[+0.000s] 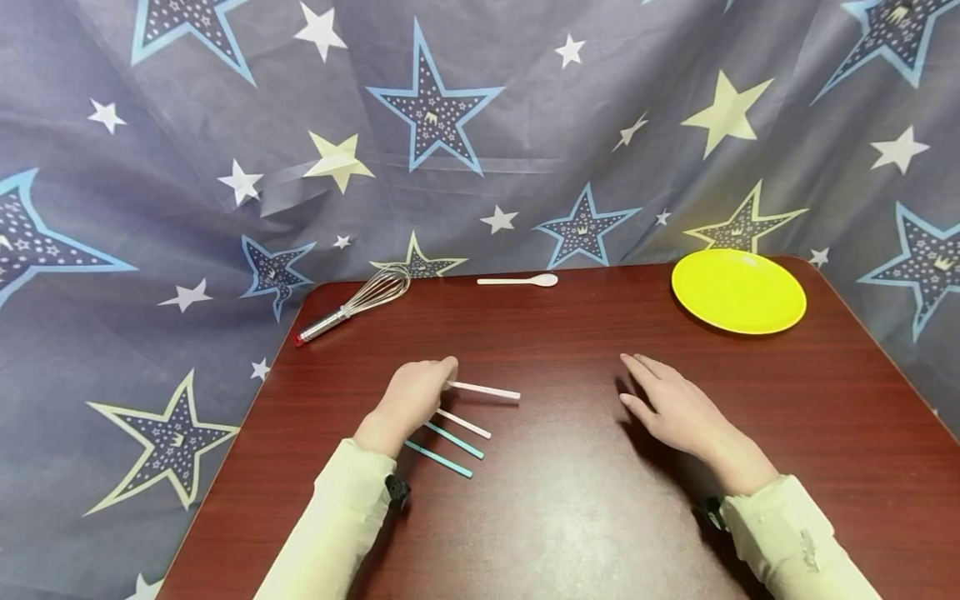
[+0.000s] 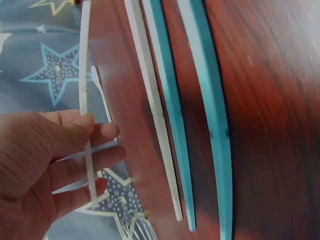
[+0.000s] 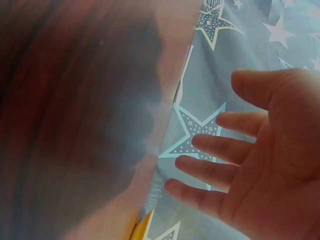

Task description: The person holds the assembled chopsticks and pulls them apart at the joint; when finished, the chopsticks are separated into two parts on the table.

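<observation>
My left hand pinches a pale white chopstick between thumb and fingers; the left wrist view shows this held chopstick apart from the others. Below it on the table lie a second white chopstick and two teal chopsticks, a thinner one and a thicker-looking one, roughly side by side. In the head view the left hand and wrist cover their left ends. Over the table's right half, my right hand holds nothing, its fingers extended and thumb apart, as the right wrist view confirms.
A wire whisk with a red-tipped handle lies at the table's back left. Along the back edge is a white spoon. A yellow plate sits at the back right. A star-patterned curtain hangs behind the table.
</observation>
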The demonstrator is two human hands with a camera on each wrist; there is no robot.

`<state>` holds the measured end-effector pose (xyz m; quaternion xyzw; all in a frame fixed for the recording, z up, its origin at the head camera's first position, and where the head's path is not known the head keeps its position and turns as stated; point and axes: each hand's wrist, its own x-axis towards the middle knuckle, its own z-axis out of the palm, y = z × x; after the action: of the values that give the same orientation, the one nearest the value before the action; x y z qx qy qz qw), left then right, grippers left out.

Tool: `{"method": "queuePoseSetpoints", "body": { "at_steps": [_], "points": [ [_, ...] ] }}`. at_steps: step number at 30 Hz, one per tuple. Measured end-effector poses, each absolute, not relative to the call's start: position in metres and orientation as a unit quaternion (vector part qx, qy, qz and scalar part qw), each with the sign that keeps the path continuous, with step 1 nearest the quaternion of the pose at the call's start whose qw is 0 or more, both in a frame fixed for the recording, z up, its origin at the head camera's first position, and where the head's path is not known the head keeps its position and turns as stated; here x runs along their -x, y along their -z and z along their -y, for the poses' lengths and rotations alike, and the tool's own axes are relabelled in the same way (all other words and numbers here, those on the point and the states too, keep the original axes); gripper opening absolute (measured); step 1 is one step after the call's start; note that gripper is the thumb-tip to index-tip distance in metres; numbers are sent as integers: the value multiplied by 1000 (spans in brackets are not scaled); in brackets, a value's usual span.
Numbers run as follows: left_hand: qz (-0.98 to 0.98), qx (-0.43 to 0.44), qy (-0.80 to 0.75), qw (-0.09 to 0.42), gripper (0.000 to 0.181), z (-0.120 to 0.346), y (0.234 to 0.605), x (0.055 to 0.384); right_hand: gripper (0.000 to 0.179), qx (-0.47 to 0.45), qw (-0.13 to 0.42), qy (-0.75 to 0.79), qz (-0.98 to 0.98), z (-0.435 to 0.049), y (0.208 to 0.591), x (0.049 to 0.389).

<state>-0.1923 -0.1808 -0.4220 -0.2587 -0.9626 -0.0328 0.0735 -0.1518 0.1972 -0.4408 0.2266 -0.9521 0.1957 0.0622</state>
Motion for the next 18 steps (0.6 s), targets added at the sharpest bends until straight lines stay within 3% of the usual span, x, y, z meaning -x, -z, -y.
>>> {"method": "queuePoseSetpoints", "body": {
  "at_steps": [18],
  "points": [
    [941, 285, 175, 50, 12, 129, 427, 173, 44, -248, 62, -285, 924, -167, 438, 159]
  ]
}}
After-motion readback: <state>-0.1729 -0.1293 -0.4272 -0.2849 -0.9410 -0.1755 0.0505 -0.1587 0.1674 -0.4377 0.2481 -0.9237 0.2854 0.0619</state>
